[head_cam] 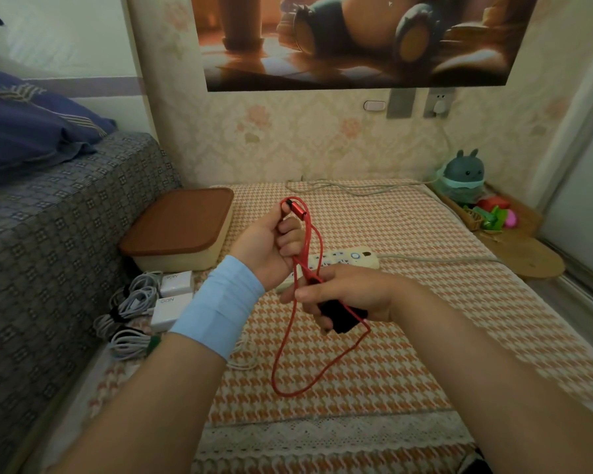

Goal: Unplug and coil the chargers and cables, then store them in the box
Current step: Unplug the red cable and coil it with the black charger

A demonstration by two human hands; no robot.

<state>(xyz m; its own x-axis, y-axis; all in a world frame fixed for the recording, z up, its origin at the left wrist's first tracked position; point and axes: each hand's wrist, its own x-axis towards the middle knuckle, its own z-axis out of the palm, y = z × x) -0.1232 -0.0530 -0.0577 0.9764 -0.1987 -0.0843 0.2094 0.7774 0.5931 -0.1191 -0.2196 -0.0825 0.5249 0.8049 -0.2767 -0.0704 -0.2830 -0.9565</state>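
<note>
A red cable [288, 354] hangs in long loops between both hands above the checked table. My left hand [271, 244], with a light blue wristband, grips its upper loops and the red plug end near the thumb. My right hand [343, 295] holds a black charger [343, 318] with the red cable running from it. The cream box [182, 230] with a brown lid stands shut at the table's left. In front of it lie two white chargers [173, 295] and several coiled white cables [131, 316]. A cream power strip [350, 258] lies beyond my hands.
A grey patterned sofa [48, 251] with a blue pillow borders the left. A grey-white cord [356, 188] trails along the far edge toward the wall sockets [437, 102]. A plush toy [464, 176] and a basket of small toys sit on a wooden shelf at the right.
</note>
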